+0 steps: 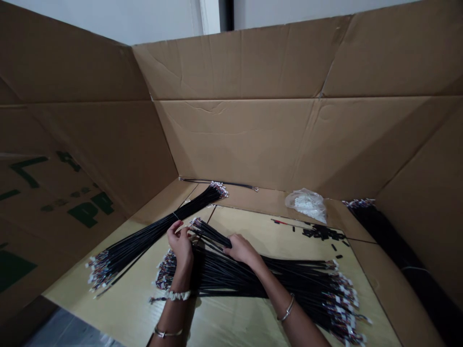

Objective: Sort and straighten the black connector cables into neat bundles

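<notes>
My right hand [241,248] is wrapped around a small bunch of black cables [211,235], lifted above a larger pile. Their loose wire ends with small connectors [195,222] point left, toward my other hand. Beside those ends, the fingers of my left hand [181,245] are curled together in a pinch; what sits between the fingertips is too small to make out. Beneath both forearms lies the wide pile of black cables [231,274], with coloured wires and white connectors fanned out at both ends.
A tied cable bundle [159,229] lies at the left, another dark bundle [408,260] at the far right. Small black pieces [323,232] are scattered near a clear bag of white parts [307,205]. Tall cardboard walls [238,140] enclose the table [224,320].
</notes>
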A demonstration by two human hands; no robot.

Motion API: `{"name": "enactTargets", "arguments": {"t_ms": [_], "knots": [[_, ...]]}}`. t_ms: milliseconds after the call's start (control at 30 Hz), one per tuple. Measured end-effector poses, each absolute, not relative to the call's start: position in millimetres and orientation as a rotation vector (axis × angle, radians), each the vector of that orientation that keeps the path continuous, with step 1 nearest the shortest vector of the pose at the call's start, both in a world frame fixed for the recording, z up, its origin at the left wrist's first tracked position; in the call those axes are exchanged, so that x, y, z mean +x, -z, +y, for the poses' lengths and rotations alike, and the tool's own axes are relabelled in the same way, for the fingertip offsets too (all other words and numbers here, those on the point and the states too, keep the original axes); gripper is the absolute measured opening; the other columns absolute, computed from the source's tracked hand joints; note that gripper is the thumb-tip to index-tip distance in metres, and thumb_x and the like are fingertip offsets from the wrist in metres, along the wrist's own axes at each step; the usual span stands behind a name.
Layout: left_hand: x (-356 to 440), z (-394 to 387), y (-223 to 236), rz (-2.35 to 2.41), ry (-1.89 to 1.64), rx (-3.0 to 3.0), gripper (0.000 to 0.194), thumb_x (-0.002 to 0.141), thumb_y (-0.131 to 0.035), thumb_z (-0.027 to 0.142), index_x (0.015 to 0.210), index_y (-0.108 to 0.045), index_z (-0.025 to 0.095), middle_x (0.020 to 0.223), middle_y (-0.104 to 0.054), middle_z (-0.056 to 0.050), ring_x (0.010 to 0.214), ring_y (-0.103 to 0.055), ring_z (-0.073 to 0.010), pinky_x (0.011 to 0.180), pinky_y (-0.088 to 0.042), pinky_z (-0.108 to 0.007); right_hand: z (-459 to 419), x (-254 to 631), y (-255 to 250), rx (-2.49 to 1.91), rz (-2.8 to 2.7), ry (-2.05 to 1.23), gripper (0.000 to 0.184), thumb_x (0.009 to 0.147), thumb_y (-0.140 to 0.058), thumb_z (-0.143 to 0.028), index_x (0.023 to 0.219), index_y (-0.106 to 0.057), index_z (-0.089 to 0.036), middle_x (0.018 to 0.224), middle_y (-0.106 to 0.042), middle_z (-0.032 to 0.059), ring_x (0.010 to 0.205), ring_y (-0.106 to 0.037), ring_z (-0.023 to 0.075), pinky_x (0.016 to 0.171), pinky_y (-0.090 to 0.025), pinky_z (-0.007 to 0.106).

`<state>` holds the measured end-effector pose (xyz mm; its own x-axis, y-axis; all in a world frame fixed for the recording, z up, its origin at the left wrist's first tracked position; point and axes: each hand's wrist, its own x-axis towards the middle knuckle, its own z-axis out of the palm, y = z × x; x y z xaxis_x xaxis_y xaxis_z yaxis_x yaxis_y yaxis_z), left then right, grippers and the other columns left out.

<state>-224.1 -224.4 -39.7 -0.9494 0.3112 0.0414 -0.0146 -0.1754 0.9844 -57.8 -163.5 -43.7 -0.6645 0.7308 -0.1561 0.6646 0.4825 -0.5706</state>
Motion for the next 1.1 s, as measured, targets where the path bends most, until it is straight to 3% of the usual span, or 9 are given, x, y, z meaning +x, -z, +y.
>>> {"name": "enactTargets", "arguments": {"t_ms": [200, 400, 533, 700, 867, 1100], "knots": [[-223.5, -224.8, 37.5, 1.856, -2.245, 0.356, 0.033, 0.059, -0.06, 0.023, 0.091, -0.052, 0.021, 0.096, -0.057, -0.001, 0.061, -0.05, -0.01, 0.056, -0.042, -0.025, -164.8, -59.4, 47.5, -1.173, -2.661, -0.864, 0.02, 0.079, -0.061, -0.021, 0.094, -0.073, -0.014, 0.098, -0.073, 0.0128, 0.087, -0.067, 0.0244, 0.072, -0.046, 0.028], [-228.5, -221.8, 45.8, 1.893, -2.239, 0.275, 0.034, 0.062, -0.059, 0.028, 0.094, -0.05, 0.021, 0.086, -0.053, 0.002, 0.056, -0.043, -0.0084, 0.049, -0.036, -0.022, -159.6, -56.7, 37.2, -1.208, -2.454, -0.97, 0.014, 0.072, -0.063, -0.017, 0.082, -0.071, -0.012, 0.08, -0.072, 0.0086, 0.066, -0.062, 0.0185, 0.057, -0.039, 0.024], [-224.5, -218.7, 45.3, 1.77, -2.073, 0.342, 0.033, 0.064, -0.065, 0.04, 0.087, -0.056, 0.018, 0.076, -0.055, 0.002, 0.051, -0.045, -0.008, 0.045, -0.033, -0.02, -153.0, -48.6, 15.8, -1.1, -2.324, -1.034, 0.01, 0.072, -0.061, -0.017, 0.075, -0.069, -0.012, 0.069, -0.068, 0.0039, 0.062, -0.057, 0.0159, 0.054, -0.035, 0.023], [-214.0, -217.6, 35.8, 1.488, -1.836, 0.604, 0.054, 0.056, -0.074, 0.061, 0.08, -0.066, 0.014, 0.073, -0.065, -0.003, 0.053, -0.051, -0.0099, 0.046, -0.035, -0.02, -152.2, -43.0, 4.9, -1.011, -2.293, -1.14, 0.008, 0.07, -0.059, -0.015, 0.069, -0.068, -0.013, 0.062, -0.064, -0.0012, 0.059, -0.054, 0.0136, 0.053, -0.034, 0.021], [-213.6, -218.6, 33.3, 1.446, -1.84, 0.703, 0.051, 0.048, -0.082, 0.059, 0.069, -0.065, 0.015, 0.06, -0.061, 0.001, 0.051, -0.05, -0.0096, 0.049, -0.036, -0.021, -154.5, -41.9, 6.7, -0.959, -2.291, -1.179, 0.011, 0.074, -0.059, -0.018, 0.073, -0.069, -0.013, 0.067, -0.066, 0.0001, 0.063, -0.057, 0.0157, 0.056, -0.038, 0.022], [-204.9, -219.8, 31.6, 1.425, -1.722, 0.922, 0.044, 0.06, -0.077, 0.054, 0.076, -0.07, 0.014, 0.056, -0.063, -0.001, 0.056, -0.055, -0.015, 0.058, -0.045, -0.027, -156.9, -42.2, -0.3, -0.873, -2.167, -1.15, 0.03, 0.089, -0.053, -0.037, 0.101, -0.071, -0.016, 0.097, -0.073, 0.0072, 0.086, -0.065, 0.0235, 0.077, -0.047, 0.03]]}}
